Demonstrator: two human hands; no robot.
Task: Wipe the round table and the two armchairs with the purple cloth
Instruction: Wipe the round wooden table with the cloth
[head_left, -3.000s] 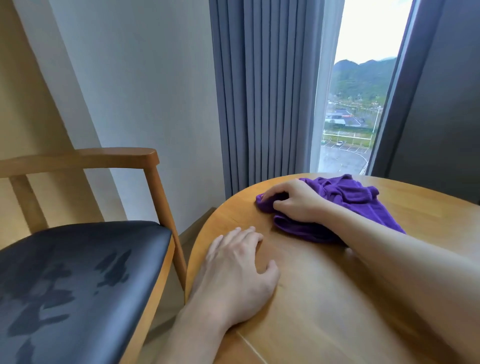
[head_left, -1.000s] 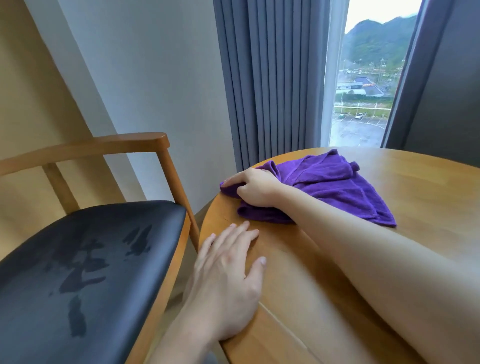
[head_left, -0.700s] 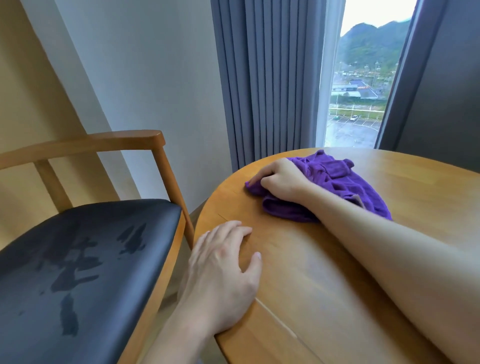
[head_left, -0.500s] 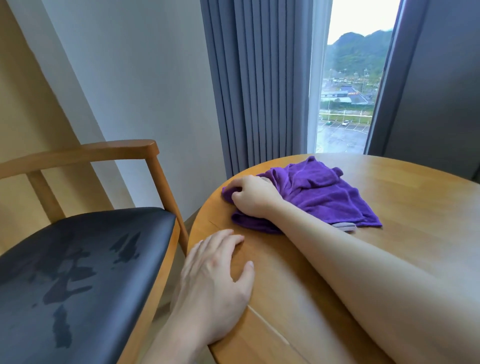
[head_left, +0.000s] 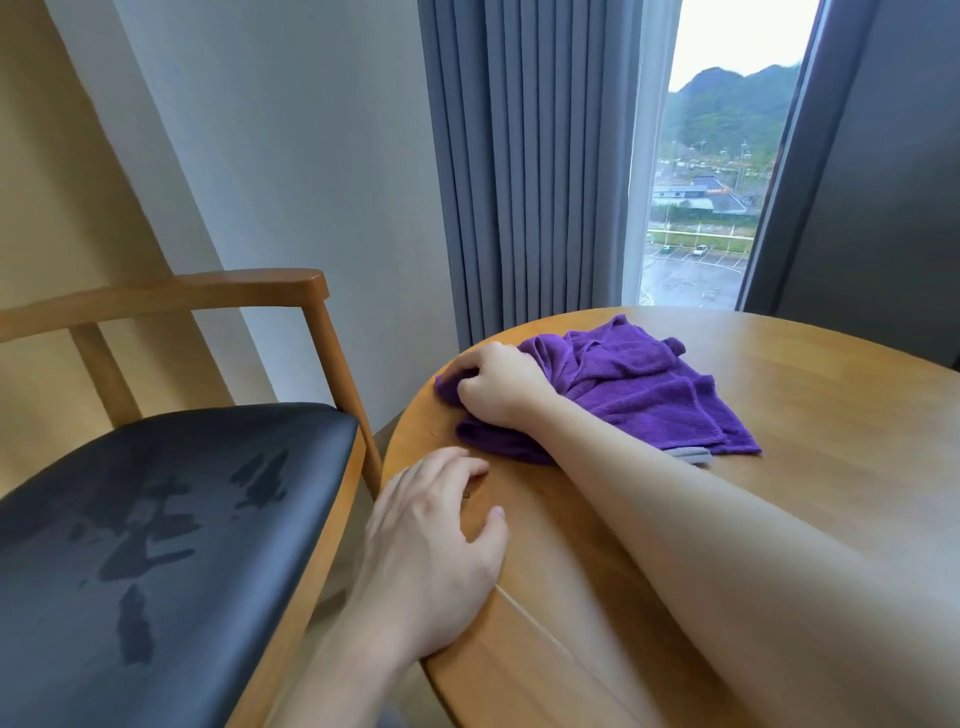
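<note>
The purple cloth (head_left: 639, 395) lies crumpled on the far left part of the round wooden table (head_left: 810, 467). My right hand (head_left: 496, 384) grips the cloth's left end with curled fingers, close to the table's left edge. My left hand (head_left: 431, 545) rests flat on the table's near left edge, fingers spread. To the left stands a wooden armchair (head_left: 171, 545) with a black seat showing dark wet streaks; its armrest (head_left: 208, 291) runs above the seat. A second armchair is not in view.
Grey curtains (head_left: 524, 166) hang behind the table beside a tall window (head_left: 717, 171). A pale wall (head_left: 291, 156) stands behind the armchair. A narrow gap of floor (head_left: 384, 426) separates the chair from the table.
My right hand has swept the cloth back and forth along the table's far left edge, ending again near the left rim. My left hand stays on the near edge.
</note>
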